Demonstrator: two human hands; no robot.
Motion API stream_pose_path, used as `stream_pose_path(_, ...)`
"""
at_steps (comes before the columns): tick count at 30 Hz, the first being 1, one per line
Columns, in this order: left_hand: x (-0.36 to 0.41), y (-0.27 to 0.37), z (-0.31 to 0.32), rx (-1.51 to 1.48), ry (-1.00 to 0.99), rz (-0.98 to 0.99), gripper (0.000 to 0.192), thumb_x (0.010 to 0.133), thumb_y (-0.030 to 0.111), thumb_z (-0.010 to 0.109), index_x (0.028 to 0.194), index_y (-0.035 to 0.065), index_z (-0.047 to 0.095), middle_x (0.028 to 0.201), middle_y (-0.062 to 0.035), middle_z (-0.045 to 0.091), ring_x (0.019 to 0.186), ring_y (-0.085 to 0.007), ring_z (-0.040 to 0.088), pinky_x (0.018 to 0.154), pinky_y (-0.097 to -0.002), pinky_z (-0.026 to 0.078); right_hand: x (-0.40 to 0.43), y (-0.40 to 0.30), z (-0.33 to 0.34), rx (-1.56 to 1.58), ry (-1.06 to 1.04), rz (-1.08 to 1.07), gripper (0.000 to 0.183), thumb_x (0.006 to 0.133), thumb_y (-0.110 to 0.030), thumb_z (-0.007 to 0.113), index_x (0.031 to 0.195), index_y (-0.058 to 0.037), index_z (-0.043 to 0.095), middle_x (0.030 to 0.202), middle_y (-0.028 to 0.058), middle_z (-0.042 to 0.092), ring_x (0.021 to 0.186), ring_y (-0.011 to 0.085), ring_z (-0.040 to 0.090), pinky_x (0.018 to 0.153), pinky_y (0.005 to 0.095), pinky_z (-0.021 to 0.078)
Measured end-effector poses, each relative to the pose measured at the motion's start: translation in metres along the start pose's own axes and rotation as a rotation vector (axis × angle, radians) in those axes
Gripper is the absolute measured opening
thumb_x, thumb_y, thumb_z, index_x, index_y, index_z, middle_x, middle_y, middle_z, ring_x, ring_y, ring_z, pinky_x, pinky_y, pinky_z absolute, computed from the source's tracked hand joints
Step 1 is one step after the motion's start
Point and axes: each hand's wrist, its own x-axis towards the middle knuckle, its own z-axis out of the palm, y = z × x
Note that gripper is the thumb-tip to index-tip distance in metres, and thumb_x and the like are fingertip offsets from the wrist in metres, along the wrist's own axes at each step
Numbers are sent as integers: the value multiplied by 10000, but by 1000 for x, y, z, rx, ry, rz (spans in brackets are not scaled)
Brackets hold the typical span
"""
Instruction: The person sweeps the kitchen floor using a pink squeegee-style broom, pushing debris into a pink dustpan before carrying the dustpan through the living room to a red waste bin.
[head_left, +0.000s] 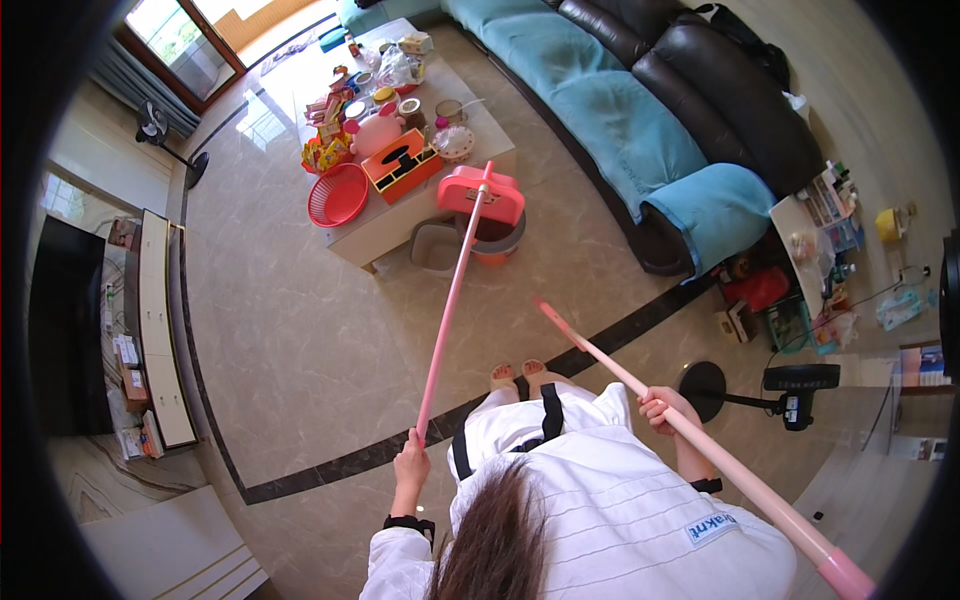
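My left hand grips the lower end of a long pink handle. At its far end is a pink dustpan, held over a round orange-and-grey bucket by the table's near end. Whether the dustpan touches the bucket, I cannot tell. My right hand is closed around a light pink pole. That pole slants from the lower right towards the floor ahead of my feet, ending in a narrow pink head seen edge-on. A grey open bin stands left of the bucket.
A long low table holds a red basket, an orange tissue box, jars and snack packets. A sofa with blue covers runs along the right. One standing fan is near my right hand; another stands far left.
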Motion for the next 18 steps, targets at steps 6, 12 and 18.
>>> stream_pose_path(6,-2,1,-4,18,1,-14,421,683,41,472,1083,44,342,716,-171,553,578,-362,548,485,-452,440,2,-4,-2,-14,-5,14,38,754,-51,366,775,-30,391,475,-42,357,329,21,356,290,172,316)
stream_pose_path(12,-25,2,-4,-13,-24,-67,445,679,49,472,1101,41,332,716,-185,548,588,-374,542,502,-470,432,3,-6,-5,-32,16,-2,34,753,-48,371,776,-33,390,472,-45,354,329,21,356,290,170,316)
stream_pose_path(18,-15,16,-2,-77,-36,-63,456,672,50,471,1105,40,330,719,-197,544,595,-382,536,509,-481,424,9,-10,-6,-4,19,19,19,751,-43,371,768,-35,373,474,-48,354,334,21,360,293,169,319)
